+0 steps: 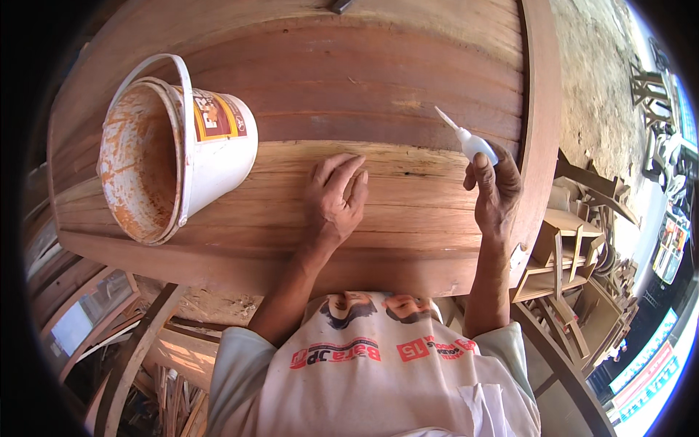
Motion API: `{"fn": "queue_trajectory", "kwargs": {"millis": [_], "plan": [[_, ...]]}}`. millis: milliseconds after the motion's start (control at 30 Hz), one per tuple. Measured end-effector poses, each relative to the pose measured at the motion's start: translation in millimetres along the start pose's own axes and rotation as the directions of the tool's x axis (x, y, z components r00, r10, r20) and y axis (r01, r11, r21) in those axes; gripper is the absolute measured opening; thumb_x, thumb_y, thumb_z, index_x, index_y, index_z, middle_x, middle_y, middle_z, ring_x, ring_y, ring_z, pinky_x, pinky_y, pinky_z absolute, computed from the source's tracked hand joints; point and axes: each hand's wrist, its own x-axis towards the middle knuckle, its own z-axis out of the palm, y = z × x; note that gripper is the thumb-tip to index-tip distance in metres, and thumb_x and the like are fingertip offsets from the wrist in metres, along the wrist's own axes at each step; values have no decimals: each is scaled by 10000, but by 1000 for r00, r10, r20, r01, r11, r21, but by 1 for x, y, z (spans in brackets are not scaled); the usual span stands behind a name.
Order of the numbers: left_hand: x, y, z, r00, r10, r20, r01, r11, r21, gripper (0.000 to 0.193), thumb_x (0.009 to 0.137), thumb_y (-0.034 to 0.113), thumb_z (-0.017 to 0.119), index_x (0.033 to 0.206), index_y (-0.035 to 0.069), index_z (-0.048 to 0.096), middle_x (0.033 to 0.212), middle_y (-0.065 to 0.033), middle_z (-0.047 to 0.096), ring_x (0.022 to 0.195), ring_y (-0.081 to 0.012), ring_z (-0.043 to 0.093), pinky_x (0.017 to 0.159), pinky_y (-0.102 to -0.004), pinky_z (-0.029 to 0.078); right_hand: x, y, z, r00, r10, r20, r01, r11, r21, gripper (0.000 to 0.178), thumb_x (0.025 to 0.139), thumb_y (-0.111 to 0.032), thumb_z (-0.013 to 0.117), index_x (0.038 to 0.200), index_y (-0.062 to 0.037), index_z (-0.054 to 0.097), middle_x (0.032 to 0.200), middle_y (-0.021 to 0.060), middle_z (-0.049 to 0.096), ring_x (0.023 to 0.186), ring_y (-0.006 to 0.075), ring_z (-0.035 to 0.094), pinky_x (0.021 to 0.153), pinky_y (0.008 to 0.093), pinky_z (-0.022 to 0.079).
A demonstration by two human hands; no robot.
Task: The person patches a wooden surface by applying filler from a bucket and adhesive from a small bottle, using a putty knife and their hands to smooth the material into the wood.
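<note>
My right hand (495,188) grips a small white squeeze bottle (473,148) with a long thin nozzle, held above the wooden panel (320,95). The nozzle points up and to the left. On the pale plank at the panel's near side rests my left hand (336,195). Its fingers are loosely bent, the thumb stands a little apart, and nothing shows in them. Left of that hand, a white plastic bucket (226,156) lies on its side, its mouth toward the left and its inner wall smeared with orange-brown residue. Its handle arches over the rim.
A raised wooden edge (540,95) borders the panel on the right. Wooden offcuts and box-like pieces (575,247) are heaped beyond it. Below left stand a framed pane (87,313) and a wooden leg (138,357). A dark tool end (340,6) shows at the far edge.
</note>
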Motion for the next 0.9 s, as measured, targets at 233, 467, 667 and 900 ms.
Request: {"fn": "queue_trajectory", "kwargs": {"millis": [233, 467, 667, 900], "plan": [[0, 3, -2, 998, -49, 42, 50, 999, -11, 293, 946, 0, 781, 1239, 13, 773, 1195, -134, 735, 1045, -314, 703, 918, -426, 572, -4, -13, -11, 995, 80, 58, -98, 883, 460, 449, 1122, -319, 694, 1445, -7, 685, 975, 59, 714, 697, 101, 592, 635, 269, 520], [2, 4, -4, 999, -29, 39, 29, 1000, 1, 293, 939, -4, 789, 1231, 7, 771, 1194, -129, 736, 1047, -319, 703, 913, -426, 575, 0, -11, -15, 978, 163, 126, -202, 639, 742, 478, 1132, -249, 671, 1513, 31, 599, 1289, 128, 720, 993, 164, 695, 931, 337, 609], [2, 1, -3, 1000, -7, 20, 7, 1000, -3, 296, 935, 52, 810, 1229, 34, 775, 1187, -98, 726, 1026, -325, 706, 896, -439, 593, 10, -7, -7, 981, 167, 101, -189, 673, 715, 385, 1097, -125, 712, 1443, 34, 651, 1311, 132, 724, 1144, 213, 726, 1033, 379, 637], [0, 2, -4, 999, -29, 39, 30, 999, -12, 287, 932, 54, 806, 1216, 25, 771, 1180, -107, 718, 1041, -329, 704, 910, -443, 594, 21, 10, 7, 970, 233, 61, -228, 803, 551, 332, 1030, -47, 789, 1354, -25, 721, 1197, 77, 762, 1100, 157, 732, 998, 346, 640]]}}
